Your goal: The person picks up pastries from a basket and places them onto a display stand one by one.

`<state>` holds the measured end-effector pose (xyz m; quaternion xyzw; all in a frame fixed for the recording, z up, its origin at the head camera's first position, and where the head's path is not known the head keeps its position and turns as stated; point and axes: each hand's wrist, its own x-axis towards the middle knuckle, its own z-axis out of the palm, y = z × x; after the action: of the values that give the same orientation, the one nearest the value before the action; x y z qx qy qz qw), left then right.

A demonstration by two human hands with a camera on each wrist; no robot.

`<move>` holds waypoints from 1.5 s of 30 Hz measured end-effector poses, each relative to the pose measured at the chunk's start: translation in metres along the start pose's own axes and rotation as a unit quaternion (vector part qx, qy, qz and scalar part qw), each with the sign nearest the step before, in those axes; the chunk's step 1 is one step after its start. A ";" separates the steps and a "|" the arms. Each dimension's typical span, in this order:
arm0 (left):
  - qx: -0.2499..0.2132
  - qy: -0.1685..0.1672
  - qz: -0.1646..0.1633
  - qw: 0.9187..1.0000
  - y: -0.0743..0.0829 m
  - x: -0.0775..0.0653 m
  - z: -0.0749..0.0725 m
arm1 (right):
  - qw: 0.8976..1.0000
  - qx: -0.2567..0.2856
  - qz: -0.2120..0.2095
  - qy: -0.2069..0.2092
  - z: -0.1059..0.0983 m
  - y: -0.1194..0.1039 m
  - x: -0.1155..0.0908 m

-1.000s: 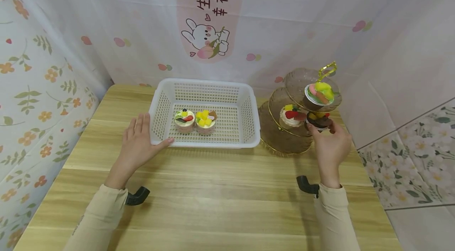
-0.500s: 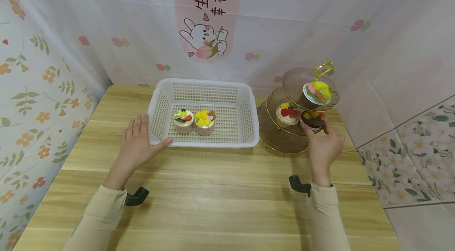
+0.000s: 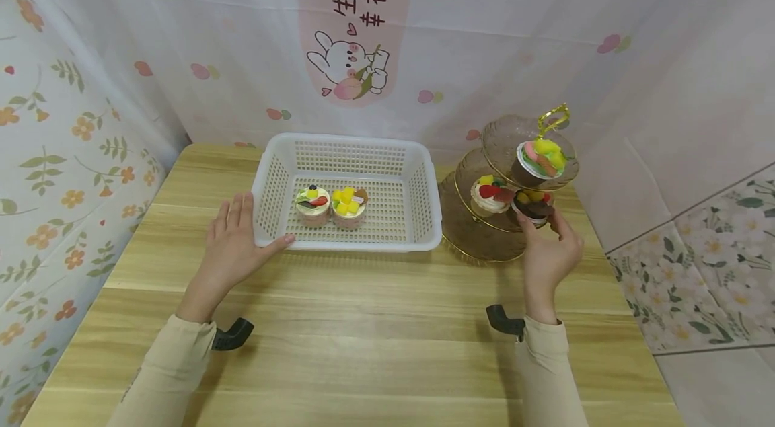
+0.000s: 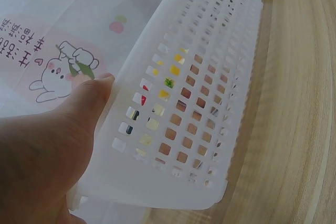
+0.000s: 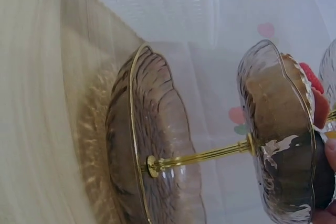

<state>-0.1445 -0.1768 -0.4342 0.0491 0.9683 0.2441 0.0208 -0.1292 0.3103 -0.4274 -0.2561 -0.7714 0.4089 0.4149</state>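
My right hand [image 3: 549, 259] pinches a chocolate-topped cupcake [image 3: 533, 208] by its sides at the middle tier of a tiered cake stand [image 3: 484, 245]. In the right wrist view, that cupcake's dark cup [image 5: 289, 166] shows through the clear tier, with fingertips [image 5: 331, 153] at the right edge. Beside it on the same tier sits a cream cupcake with strawberry [image 3: 488, 198]. My left hand [image 3: 233, 245] rests at the left end of a white plastic basket [image 3: 351, 246], fingers extended, thumb along the front rim. Two fruit-topped cupcakes, one with mixed fruit [image 3: 312, 206], one with yellow cubes [image 3: 349, 208], stand inside.
Another cupcake with yellow and green topping [image 3: 540, 161] stands on the top tier, near the gold handle [image 3: 554, 119]. A printed curtain [image 3: 242, 44] hangs behind the wooden table [image 3: 363, 333]. Tiled wall [image 3: 714, 265] borders the right side.
My right hand has moved slightly left with the chocolate cupcake, bringing it close beside the strawberry one on the middle tier. The left hand stays at the basket.
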 end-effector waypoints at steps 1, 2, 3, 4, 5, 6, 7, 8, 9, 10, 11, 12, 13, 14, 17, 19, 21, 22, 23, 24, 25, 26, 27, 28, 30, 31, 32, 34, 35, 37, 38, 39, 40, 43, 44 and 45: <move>-0.001 0.001 0.001 1.000 0.000 0.000 0.000 | 1.000 0.006 0.007 0.000 0.000 0.000 0.000; 0.000 0.003 0.001 1.000 0.000 0.000 0.000 | 1.000 0.012 0.011 0.002 -0.001 0.001 0.000; -0.001 0.004 0.002 1.000 0.000 0.000 0.000 | 1.000 0.016 0.019 0.007 -0.001 0.001 0.000; -0.001 0.005 0.002 1.000 0.000 0.000 0.000 | 0.999 0.022 0.023 0.012 -0.001 0.001 -0.001; -0.001 0.006 0.002 1.000 0.000 0.000 0.000 | 0.999 0.027 0.024 0.017 -0.001 0.002 -0.001; -0.002 0.006 0.003 1.000 0.001 0.000 0.000 | 0.999 0.031 0.026 0.023 -0.001 0.002 -0.002; -0.002 0.006 0.003 1.000 0.001 0.000 0.000 | 0.998 0.038 0.029 0.029 -0.001 0.002 -0.002; -0.003 0.006 0.003 1.000 0.001 0.000 0.000 | 0.998 0.042 0.030 0.034 -0.001 0.002 -0.003; -0.003 0.005 0.002 1.000 0.001 0.000 -0.001 | 0.998 0.043 0.032 0.038 -0.001 0.001 -0.003; -0.004 0.005 0.002 1.000 0.001 0.000 -0.001 | 0.998 0.043 0.032 0.040 -0.001 0.001 -0.004; -0.004 0.004 0.002 1.000 0.001 0.000 -0.001 | 0.998 0.042 0.033 0.042 -0.001 0.001 -0.004; -0.004 0.004 0.002 1.000 0.001 0.000 -0.001 | 0.998 0.041 0.035 0.043 -0.001 0.000 -0.004; -0.004 0.004 0.002 1.000 0.000 0.000 -0.001 | 0.998 0.040 0.036 0.044 0.000 0.000 -0.004; -0.004 0.004 0.002 1.000 0.000 0.000 -0.001 | 0.998 0.037 0.037 0.045 0.000 -0.001 -0.003; -0.003 0.006 0.003 1.000 0.000 0.000 0.000 | 0.998 0.033 0.037 0.044 0.000 -0.003 -0.002; -0.002 0.007 0.003 1.000 -0.001 0.000 0.000 | 0.998 0.029 0.037 0.041 0.001 -0.003 -0.001; 0.000 0.008 0.003 1.000 -0.001 0.001 0.001 | 0.998 0.023 0.039 0.039 0.002 -0.003 0.001; 0.000 0.009 0.003 1.000 -0.002 0.001 0.001 | 0.998 0.019 0.040 0.038 0.002 -0.003 0.001; 0.001 0.009 0.004 1.000 -0.002 0.001 0.001 | 0.998 0.017 0.041 0.038 0.003 -0.003 0.001; 0.001 0.008 0.004 1.000 -0.002 0.001 0.001 | 0.998 0.014 0.042 0.038 0.003 -0.002 0.002; 0.000 0.007 0.003 1.000 -0.002 0.001 0.001 | 0.998 0.009 0.044 0.038 0.003 -0.002 0.002; 0.000 0.007 0.004 1.000 -0.002 0.001 0.001 | 0.998 0.008 0.043 0.039 0.003 -0.002 0.002; 0.000 0.007 0.003 1.000 -0.002 0.001 0.001 | 0.998 0.008 0.043 0.040 0.003 -0.001 0.002; -0.001 0.006 0.003 1.000 -0.002 0.001 0.001 | 0.998 0.007 0.043 0.040 0.003 -0.001 0.002; -0.002 0.004 0.001 1.000 -0.002 0.001 0.001 | 0.998 0.003 0.040 0.041 0.003 0.000 0.003; -0.002 0.003 0.001 1.000 -0.002 0.001 0.001 | 0.998 0.002 0.038 0.042 0.003 0.000 0.003; -0.001 0.003 0.001 1.000 -0.002 0.001 0.001 | 0.999 0.000 0.034 0.041 0.003 0.000 0.003; -0.002 0.002 -0.001 1.000 -0.002 0.001 0.001 | 0.999 -0.004 0.030 0.040 0.003 0.001 0.003; -0.001 0.001 -0.001 1.000 -0.002 0.001 0.001 | 0.999 -0.005 0.026 0.039 0.003 0.001 0.003; -0.001 0.000 -0.002 1.000 -0.002 0.001 0.001 | 0.999 -0.006 0.020 0.034 0.002 0.000 0.003; -0.002 0.000 -0.002 1.000 -0.002 0.001 0.001 | 0.999 -0.006 0.020 0.032 0.001 0.000 0.003; -0.003 -0.001 -0.003 1.000 -0.002 0.001 0.001 | 0.999 -0.006 0.019 0.029 0.000 -0.001 0.003; -0.003 -0.002 -0.003 1.000 -0.002 0.001 0.001 | 0.999 -0.007 0.020 0.027 -0.001 -0.002 0.003; -0.003 -0.004 -0.002 1.000 -0.002 0.001 0.001 | 0.999 -0.008 0.027 0.024 -0.006 -0.007 0.001; -0.004 -0.004 -0.002 1.000 -0.001 0.001 0.000 | 0.999 -0.005 0.030 0.024 -0.008 -0.010 0.001; -0.004 -0.004 -0.002 1.000 -0.001 0.001 0.000 | 0.999 0.000 0.029 0.024 -0.010 -0.013 0.000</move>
<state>-0.1457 -0.1779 -0.4351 0.0486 0.9673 0.2474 0.0257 -0.1212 0.3074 -0.4134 -0.2882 -0.7535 0.4143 0.4212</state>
